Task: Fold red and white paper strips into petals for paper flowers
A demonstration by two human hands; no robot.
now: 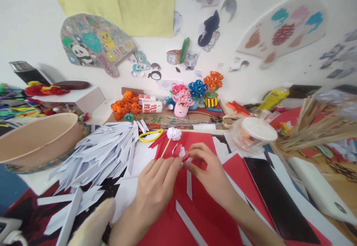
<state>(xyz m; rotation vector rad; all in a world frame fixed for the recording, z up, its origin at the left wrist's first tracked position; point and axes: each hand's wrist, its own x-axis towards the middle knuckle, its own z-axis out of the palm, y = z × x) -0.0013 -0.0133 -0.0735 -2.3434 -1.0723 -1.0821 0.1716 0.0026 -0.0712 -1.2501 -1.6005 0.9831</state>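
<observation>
A white crumpled-paper flower [174,133] tops a thin wooden stick [166,148], which slants down behind the knuckles of my left hand [156,181]. The fingers of that hand are closed, apparently round the stick; their undersides are hidden. My right hand [208,170] pinches a small curled white paper piece [182,152] against the left fingertips. Something red shows at the right fingertips, too small to make out. Below the hands, a white paper strip [189,184] and another strip [189,222] lie on red paper [206,210].
Many white paper strips [103,157] are heaped at left, beside a round beige container [41,134]. Yellow-handled scissors [150,136] lie behind my hands. To the right are a black phone [279,197], a white device [318,190], a lidded tub [258,129] and wooden sticks [309,127].
</observation>
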